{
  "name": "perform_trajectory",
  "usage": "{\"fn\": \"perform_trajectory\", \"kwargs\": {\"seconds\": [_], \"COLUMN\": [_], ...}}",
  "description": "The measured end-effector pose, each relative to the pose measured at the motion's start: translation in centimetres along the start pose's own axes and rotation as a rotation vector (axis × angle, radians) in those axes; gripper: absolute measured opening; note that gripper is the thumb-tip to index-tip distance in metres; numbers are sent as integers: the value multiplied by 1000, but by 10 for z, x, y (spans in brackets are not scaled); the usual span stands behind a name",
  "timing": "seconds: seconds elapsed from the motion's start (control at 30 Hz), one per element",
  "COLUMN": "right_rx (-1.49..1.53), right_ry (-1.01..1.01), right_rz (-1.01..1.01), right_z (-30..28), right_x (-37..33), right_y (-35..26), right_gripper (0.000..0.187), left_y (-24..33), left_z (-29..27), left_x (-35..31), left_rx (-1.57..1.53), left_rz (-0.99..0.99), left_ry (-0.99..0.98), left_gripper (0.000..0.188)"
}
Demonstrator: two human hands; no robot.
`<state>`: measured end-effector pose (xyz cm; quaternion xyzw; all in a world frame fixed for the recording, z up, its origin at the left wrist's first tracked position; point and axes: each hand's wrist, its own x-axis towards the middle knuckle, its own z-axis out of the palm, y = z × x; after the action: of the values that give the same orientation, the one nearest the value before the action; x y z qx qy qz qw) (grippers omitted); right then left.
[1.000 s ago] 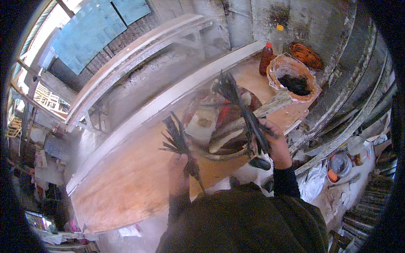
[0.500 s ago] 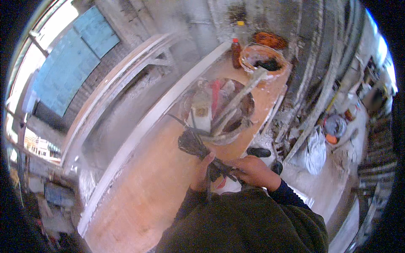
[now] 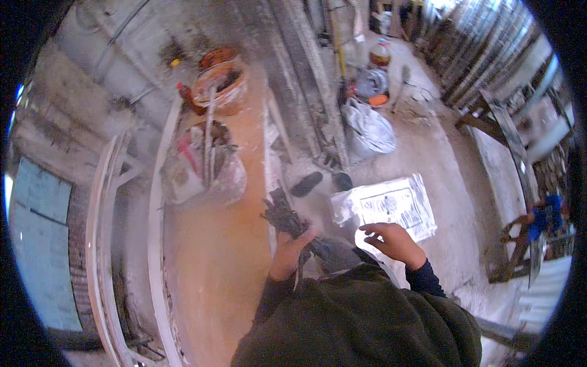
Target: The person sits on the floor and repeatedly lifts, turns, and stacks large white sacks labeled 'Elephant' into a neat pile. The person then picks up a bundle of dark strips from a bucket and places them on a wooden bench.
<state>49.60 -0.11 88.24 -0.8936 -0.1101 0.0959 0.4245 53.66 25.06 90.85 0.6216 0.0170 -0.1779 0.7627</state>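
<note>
Two hands (image 3: 287, 252) (image 3: 396, 243) hang apart beside a brown tabletop (image 3: 214, 263) over pale floor (image 3: 452, 244), left clasping dark strips (image 3: 282, 214), right unclenched

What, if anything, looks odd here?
A white sack lies askew on the floor beyond the right hand, and the orange bucket looks smeared whitish. Dark strips in the left hand splay untidily.

From the head, one wide fisheye view looks steeply down, close above the left hand (image 3: 290, 252) and right hand (image 3: 394, 244) near lower centre, with the worktop (image 3: 211, 263) left of centre and floor (image 3: 422, 159) to the right.
</note>
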Motion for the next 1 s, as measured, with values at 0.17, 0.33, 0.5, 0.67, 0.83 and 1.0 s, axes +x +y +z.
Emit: {"fn": "perform_trajectory", "kwargs": {"seconds": [0.17, 0.33, 0.5, 0.67, 0.83, 1.0], "right_rx": [-164, -116, -107, -209, -249, -172], "right_ry": [69, 103, 211, 247, 248, 321], "right_rz": [149, 164, 172, 291, 477, 506], "right_z": [-9, -19, -52, -100, -162, -211], "right_x": [-69, -108, -172, -280, -384, -429], "right_y": [29, 48, 89, 155, 198, 243], "right_gripper": [30, 32, 32, 32, 32, 32], "left_y": [-19, -55, -64, -134, -177, -196], "left_z": [55, 101, 189, 325, 439, 501], "left_x": [3, 12, 11, 5, -7, 7], "left_rx": [-19, 156, 366, 345, 374, 438], "left_rz": [-194, 43, -196, 55, 192, 139], "left_ry": [-268, -411, -616, -694, -742, -762], "left_gripper": [21, 23, 27, 31, 31, 31]}}
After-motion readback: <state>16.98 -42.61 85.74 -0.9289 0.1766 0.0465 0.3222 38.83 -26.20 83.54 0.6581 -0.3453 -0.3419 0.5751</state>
